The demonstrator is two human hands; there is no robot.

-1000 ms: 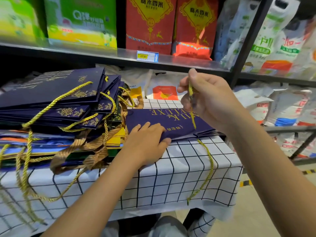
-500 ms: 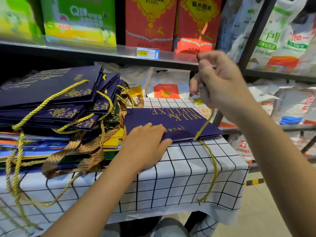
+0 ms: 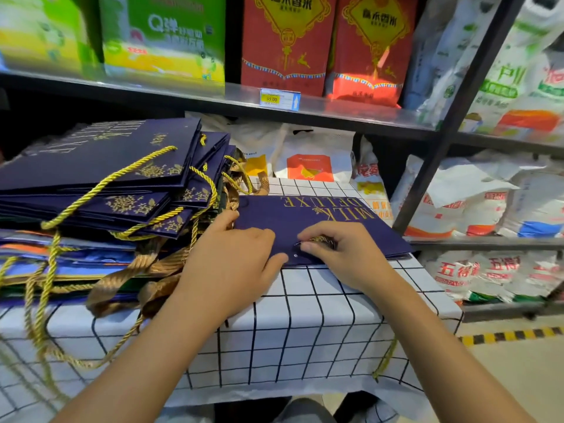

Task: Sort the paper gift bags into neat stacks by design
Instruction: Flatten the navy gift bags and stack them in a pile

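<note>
Several navy gift bags (image 3: 100,166) with gold print lie fanned in a stack at the left of the table, on top of flat bags in orange, blue and green (image 3: 61,261). Yellow cord handles (image 3: 100,187) loop over the stack and hang past the near table edge; brown ribbon handles (image 3: 134,270) spill from the lower bags.

Table covering: white cloth with black grid (image 3: 305,331), draped over the near edge.

Left hand (image 3: 232,264): fingers straight, palm down, pressing on the near left edge of the single bag.

Single navy bag (image 3: 305,215): lies flat at the centre-right of the table, just right of the stack, gold lettering "MILK DELUXE" reading upside down from here.

Right hand (image 3: 338,254): fingers curled, pinching a bunched gold cord (image 3: 319,239) against the near part of that bag. A loose length of yellow cord (image 3: 386,358) hangs over the cloth's near right side.

Behind: metal shelf (image 3: 335,114) with a price label (image 3: 279,99), green cartons (image 3: 164,38) at left, red boxes (image 3: 320,41) at centre, white sacks (image 3: 488,193) at right.
</note>
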